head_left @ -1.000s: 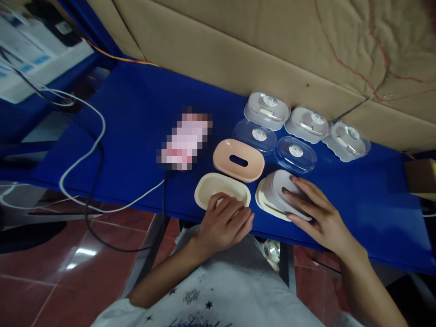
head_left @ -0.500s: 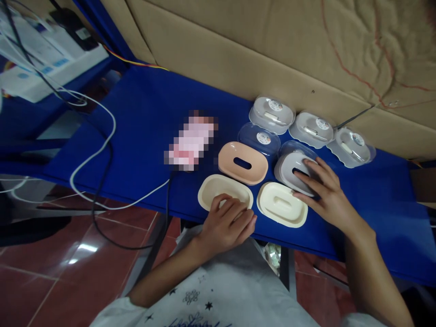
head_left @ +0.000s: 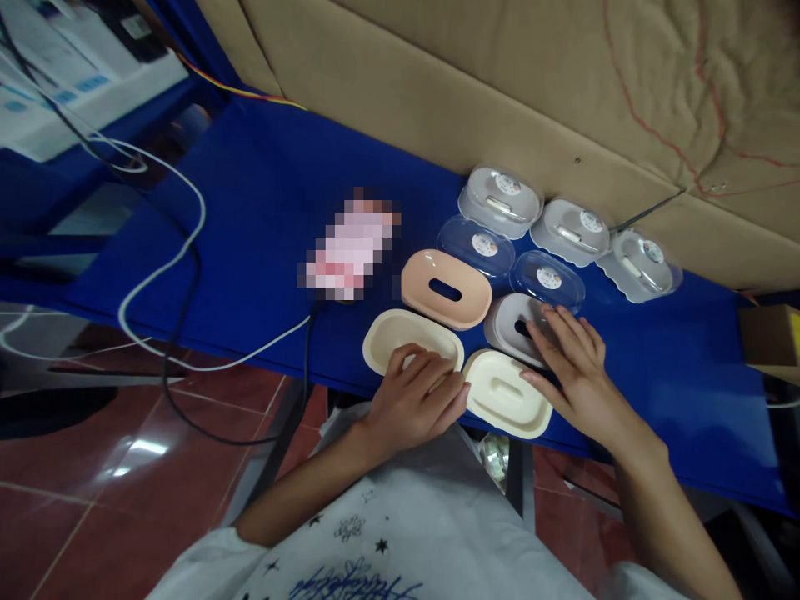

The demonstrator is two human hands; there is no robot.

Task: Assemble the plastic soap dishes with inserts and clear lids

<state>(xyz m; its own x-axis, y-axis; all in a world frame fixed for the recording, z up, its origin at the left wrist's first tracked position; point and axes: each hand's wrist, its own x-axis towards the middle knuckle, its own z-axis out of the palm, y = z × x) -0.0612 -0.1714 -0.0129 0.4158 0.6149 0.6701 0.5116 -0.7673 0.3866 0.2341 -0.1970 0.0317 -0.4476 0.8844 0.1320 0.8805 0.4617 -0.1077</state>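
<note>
My right hand (head_left: 575,379) is open, its fingers spread and stretched over the right side of a grey oval soap dish (head_left: 509,321) with a slot in its middle. Its thumb reaches the edge of a cream oval piece with a raised bar (head_left: 509,390). Over the front edge of a hollow cream dish (head_left: 391,333) rests my left hand (head_left: 422,396), fingers curled closed; what they hold, if anything, is hidden. Behind it sits a peach slotted soap dish (head_left: 472,304). Two clear oval lids with round stickers, a left lid (head_left: 459,242) and a right lid (head_left: 541,292), lie beyond the slotted dishes.
Along the cardboard wall (head_left: 437,100) stand several lidded grey boxes (head_left: 500,218). A pixelated pink device (head_left: 353,246) lies left on the blue table (head_left: 250,200). White cable (head_left: 203,208) loops over the left side. A cardboard box (head_left: 766,337) is at the right edge.
The grey soap dish has slid left and towards me under my right hand, uncovering the clear lid behind it. The cream piece with the bar has shifted slightly left. My left hand stays nearly still.
</note>
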